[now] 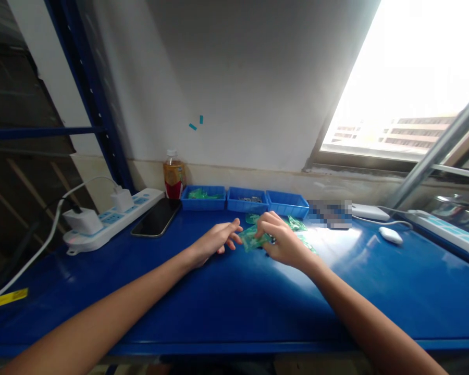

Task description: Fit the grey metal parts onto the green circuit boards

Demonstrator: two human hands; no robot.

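While the right hand (279, 235) bent over a green bag (250, 240), its fingers curled towards the thumb; whether they truly pinched the film could not be told, since the knuckles hid the contact. A small shiny bit (273, 240) showed beside the thumb, too little of it to name. The left hand (220, 238) lay just left of the bag, its fingers loosely bent and apart, with nothing visible between them; whether the tips touched the bag's edge was unclear.

The likeliest trouble seemed a slip: thin, slick film with only one hand over it could have skidded or folded shut, and the shiny bit could have dropped onto the worktop (219, 312) if the thumb had let go. A careless wrist might also have brushed the neighbouring bags (296, 224) aside.

The bag itself was pale green, see-through and creased, lying on the worktop between the two hands, with glints along its folds.

Farther out, three blue bins stood in a row: the left bin (203, 205) held more green film, the middle bin (247, 207) small metallic parts, and the right bin (287, 210) stood behind the right hand. Left of them were a bottle (174, 178), a dark phone (156, 219) and a power strip (111, 220); to the right, a white case (391, 235).
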